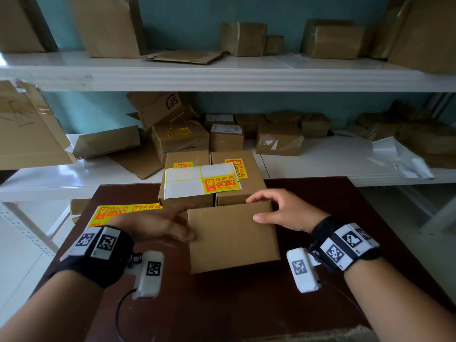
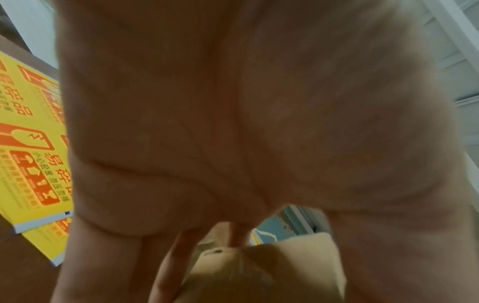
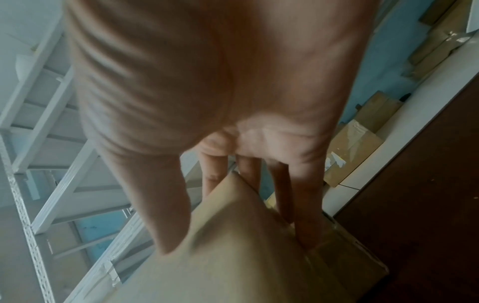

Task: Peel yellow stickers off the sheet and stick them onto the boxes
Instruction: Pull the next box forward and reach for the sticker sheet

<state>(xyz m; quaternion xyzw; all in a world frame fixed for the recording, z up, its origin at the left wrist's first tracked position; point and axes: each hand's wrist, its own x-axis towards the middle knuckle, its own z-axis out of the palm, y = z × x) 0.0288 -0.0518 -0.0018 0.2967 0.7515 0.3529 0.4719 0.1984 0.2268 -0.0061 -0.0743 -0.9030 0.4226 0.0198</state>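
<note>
Hands first: our left hand (image 1: 158,224) and right hand (image 1: 283,211) grip opposite sides of the plain brown cardboard box (image 1: 232,236) on the dark brown bench (image 1: 308,304). Behind that box, the mostly peeled white sticker sheet (image 1: 201,180) lies across two stickered boxes (image 1: 237,178).

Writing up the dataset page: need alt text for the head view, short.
Two hands, left hand and right hand, hold a plain cardboard box on a dark table; behind it sit two stickered boxes under a sticker sheet.
</note>
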